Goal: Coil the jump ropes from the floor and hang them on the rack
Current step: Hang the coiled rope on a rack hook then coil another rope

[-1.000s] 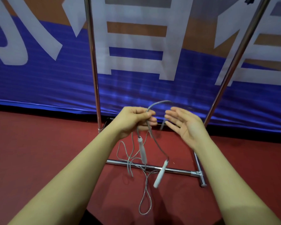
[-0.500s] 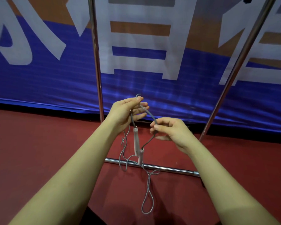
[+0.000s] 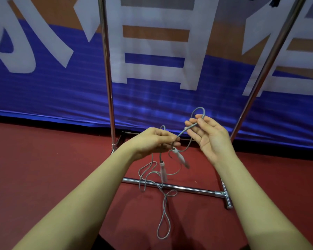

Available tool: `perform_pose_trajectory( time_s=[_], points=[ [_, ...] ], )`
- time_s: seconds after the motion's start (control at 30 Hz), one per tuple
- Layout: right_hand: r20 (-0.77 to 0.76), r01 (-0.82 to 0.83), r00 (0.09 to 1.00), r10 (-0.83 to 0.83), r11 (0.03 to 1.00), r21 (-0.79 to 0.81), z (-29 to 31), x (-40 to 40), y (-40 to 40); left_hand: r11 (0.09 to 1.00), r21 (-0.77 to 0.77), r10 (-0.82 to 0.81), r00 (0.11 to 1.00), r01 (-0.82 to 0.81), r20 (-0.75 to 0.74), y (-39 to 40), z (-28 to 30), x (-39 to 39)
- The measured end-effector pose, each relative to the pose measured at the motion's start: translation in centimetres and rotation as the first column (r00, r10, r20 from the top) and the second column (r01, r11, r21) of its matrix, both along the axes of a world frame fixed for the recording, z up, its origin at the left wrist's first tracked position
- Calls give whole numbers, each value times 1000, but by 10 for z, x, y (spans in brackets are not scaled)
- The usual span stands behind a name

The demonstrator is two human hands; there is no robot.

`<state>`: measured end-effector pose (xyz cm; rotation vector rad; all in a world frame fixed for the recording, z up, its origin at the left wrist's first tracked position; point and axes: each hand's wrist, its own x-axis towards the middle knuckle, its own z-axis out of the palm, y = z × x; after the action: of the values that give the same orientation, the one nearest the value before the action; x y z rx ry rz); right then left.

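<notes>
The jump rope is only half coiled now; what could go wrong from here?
1. The rope runs between the left hand and the right hand, whose grip looks like a light pinch; the loop could slip out.
2. Loose loops hang tangled over the rack's bottom bar; pulling up may snag or knot them.
3. Two handles dangle freely and could swing into the coil.

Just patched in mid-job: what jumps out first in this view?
Two bare hands at centre work a thin grey jump rope: the left hand grips it above two dangling white handles, and the right hand pinches a raised loop. Behind stand the chrome rack and a blue, orange and white banner.
</notes>
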<state>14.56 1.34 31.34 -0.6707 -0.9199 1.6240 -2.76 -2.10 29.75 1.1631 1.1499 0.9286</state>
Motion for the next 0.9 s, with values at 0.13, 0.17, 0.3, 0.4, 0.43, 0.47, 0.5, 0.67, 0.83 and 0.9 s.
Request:
perform_pose_trajectory(
  time_s=[0.13,0.17,0.3,0.4,0.43,0.47,0.5,0.67,0.83,0.9],
  points=[
    [-82,29,996,-32,999,-40,0,2,1,995,103,-5,999,10,-42,1,-2,5],
    [-92,39,995,-43,998,-51,-1,3,2,992,123,12,1000,-9,-27,2,-2,6],
    [-16,64,998,-66,992,-108,-5,5,7,985,157,67,996,-76,61,4,2,6],
    [253,4,967,35,988,-155,-7,6,7,977,159,130,989,-141,77,7,1,4],
    [328,-19,942,73,986,-164,-8,6,6,972,155,164,983,-175,83,9,0,2],
    [376,-33,922,93,986,-161,-8,6,5,967,149,195,977,-207,86,10,-2,1],
    [406,-40,909,95,989,-142,-8,5,4,962,144,222,972,-232,78,12,-3,-1],
    [364,-17,932,-9,998,66,-8,-3,3,972,163,185,980,-172,-71,12,-3,-3],
    [451,-50,890,-74,965,256,-23,-12,8,985,156,-51,986,76,-159,-1,9,1],
    [469,-99,882,-32,963,252,-26,-14,10,981,149,-105,984,127,-143,-4,10,1]
  ],
)
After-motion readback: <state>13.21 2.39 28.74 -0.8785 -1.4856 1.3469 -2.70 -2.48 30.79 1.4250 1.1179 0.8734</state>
